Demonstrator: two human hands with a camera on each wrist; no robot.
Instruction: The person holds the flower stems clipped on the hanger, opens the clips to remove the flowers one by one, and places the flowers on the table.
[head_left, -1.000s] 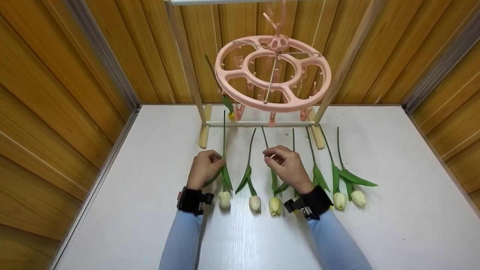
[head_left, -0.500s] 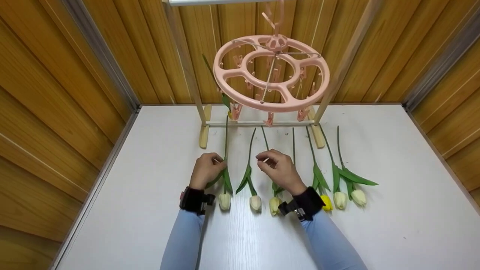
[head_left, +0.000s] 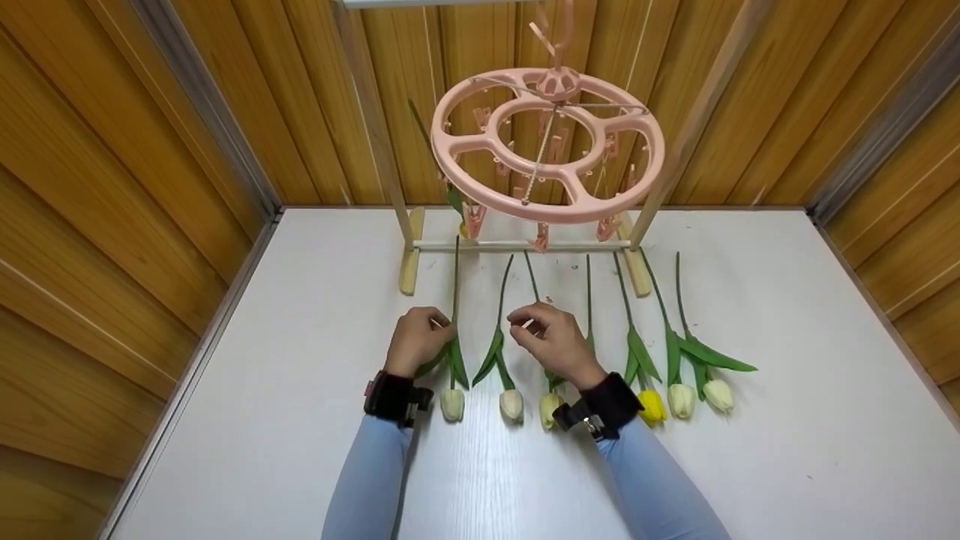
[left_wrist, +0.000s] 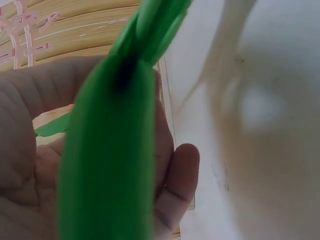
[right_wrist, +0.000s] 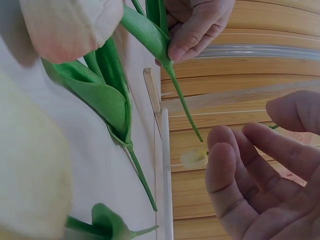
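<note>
Several tulips lie in a row on the white table (head_left: pixel 750 450), blooms toward me. My left hand (head_left: pixel 437 325) grips the stem of the leftmost tulip (head_left: pixel 454 300) just above its leaves. The left wrist view shows its green leaf (left_wrist: pixel 107 155) lying across my fingers (left_wrist: pixel 175 170). My right hand (head_left: pixel 526 324) hovers over the third tulip (head_left: pixel 550 410), fingers loosely curled and holding nothing. In the right wrist view that right hand's fingers (right_wrist: pixel 245 170) are empty, and the left hand (right_wrist: pixel 197 25) pinches the stem (right_wrist: pixel 181 97) beyond them.
A pink round clip hanger (head_left: pixel 547 146) hangs from a wooden rack (head_left: pixel 517 245) at the back of the table. One tulip (head_left: pixel 455 204) hangs from a clip on its left side. A yellow tulip (head_left: pixel 651 406) and two pale ones lie to the right. Wood-panelled walls enclose the table.
My right hand has drifted left and slightly away from me, uncovering the yellow tulip. My left hand has kept its grip on the leftmost stem and barely moved.
</note>
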